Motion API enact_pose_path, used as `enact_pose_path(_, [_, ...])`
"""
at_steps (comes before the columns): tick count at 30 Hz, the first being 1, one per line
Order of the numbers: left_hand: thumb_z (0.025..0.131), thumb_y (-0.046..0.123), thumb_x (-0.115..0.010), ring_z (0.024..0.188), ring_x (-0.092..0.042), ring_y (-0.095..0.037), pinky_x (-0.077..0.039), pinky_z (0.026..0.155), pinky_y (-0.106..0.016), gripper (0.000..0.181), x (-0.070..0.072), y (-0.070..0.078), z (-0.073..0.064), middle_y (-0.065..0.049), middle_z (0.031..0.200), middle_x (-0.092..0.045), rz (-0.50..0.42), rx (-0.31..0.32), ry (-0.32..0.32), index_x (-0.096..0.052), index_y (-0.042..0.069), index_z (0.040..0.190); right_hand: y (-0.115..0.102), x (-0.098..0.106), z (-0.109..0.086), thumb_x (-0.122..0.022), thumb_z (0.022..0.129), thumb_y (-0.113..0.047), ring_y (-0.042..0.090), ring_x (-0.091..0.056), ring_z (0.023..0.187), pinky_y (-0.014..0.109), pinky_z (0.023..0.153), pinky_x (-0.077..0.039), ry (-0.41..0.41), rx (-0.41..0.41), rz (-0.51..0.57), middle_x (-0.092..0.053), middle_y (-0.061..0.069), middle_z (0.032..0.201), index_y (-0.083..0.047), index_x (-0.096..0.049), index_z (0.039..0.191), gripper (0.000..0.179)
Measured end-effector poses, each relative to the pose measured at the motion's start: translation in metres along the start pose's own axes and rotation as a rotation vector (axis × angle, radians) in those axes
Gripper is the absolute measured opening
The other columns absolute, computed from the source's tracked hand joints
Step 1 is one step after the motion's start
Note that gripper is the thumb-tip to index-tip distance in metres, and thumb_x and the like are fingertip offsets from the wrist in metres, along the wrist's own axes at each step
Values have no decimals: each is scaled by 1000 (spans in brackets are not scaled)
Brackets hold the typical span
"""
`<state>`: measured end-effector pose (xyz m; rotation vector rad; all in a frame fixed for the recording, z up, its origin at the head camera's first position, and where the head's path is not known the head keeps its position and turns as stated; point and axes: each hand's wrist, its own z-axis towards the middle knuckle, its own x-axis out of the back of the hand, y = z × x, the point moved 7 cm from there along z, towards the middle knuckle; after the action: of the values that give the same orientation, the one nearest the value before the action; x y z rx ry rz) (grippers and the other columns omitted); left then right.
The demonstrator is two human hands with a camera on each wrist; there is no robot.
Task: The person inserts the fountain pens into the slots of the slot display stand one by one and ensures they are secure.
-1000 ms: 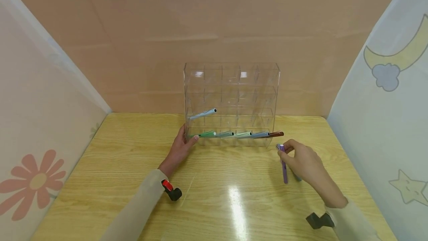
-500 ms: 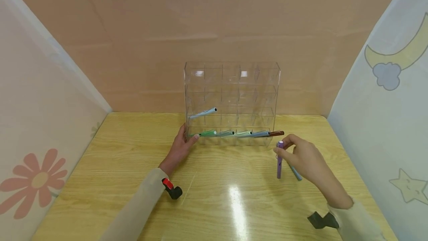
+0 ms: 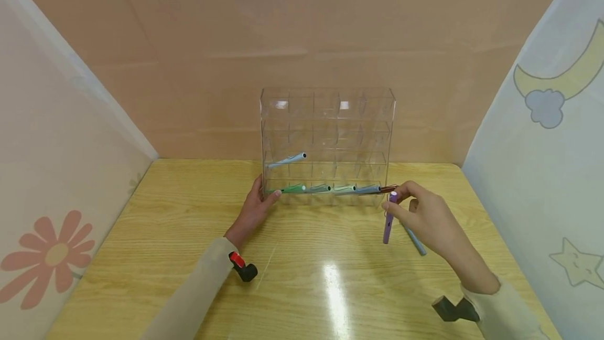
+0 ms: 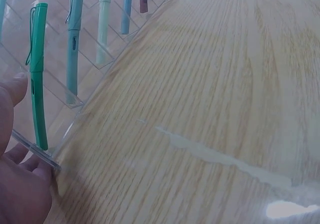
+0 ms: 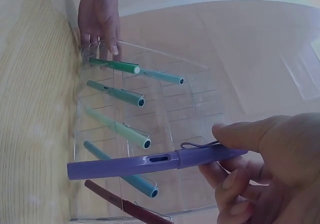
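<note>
A clear acrylic pen rack with a grid of compartments stands upright at the back of the table. My left hand grips its lower left edge, thumb in front beside a green pen. Along the bottom row lie the green pen, a teal pen, a pale green pen, a blue pen and a dark red pen. A light blue pen sits one row higher at the left. Between thumb and fingers my right hand pinches a purple pen by its capped end, before the rack's lower right corner.
Another blue pen lies on the wooden table under my right hand, partly hidden. Patterned side panels flank the table, and a tan backdrop rises behind the rack.
My right hand has carried the purple pen up and leftward toward the rack, uncovering more of the blue pen on the table. My left hand has stayed on the rack.
</note>
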<state>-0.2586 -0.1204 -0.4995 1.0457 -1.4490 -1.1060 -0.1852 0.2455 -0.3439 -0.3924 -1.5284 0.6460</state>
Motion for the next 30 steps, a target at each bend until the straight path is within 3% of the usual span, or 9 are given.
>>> enact_pose_path(21, [110,38,-60,167,-17,-41,-20,134,-60,84,-2,-1,-1,-12,181,-15,5,-2,-6,-8,20,173,-32,6,7,-79,98,-26,8,-39,57,26,52,-33,76,128,38,-47,-1,65,-9,-67,107,23])
enact_pose_path(27, [110,36,-61,167,-18,-41,-21,134,-61,84,-2,-1,-1,-11,181,-15,10,0,-4,-8,20,173,-38,7,12,-78,100,-28,7,-48,58,25,54,-39,71,139,58,-64,0,72,-9,-65,107,24])
enact_pose_path(30, [110,34,-61,167,-18,-41,-21,134,-60,84,-2,0,-1,-11,181,-15,9,2,-1,-8,20,173,-42,6,14,-77,100,-27,8,-46,57,26,51,-37,77,152,66,-58,2,69,-9,-65,106,23])
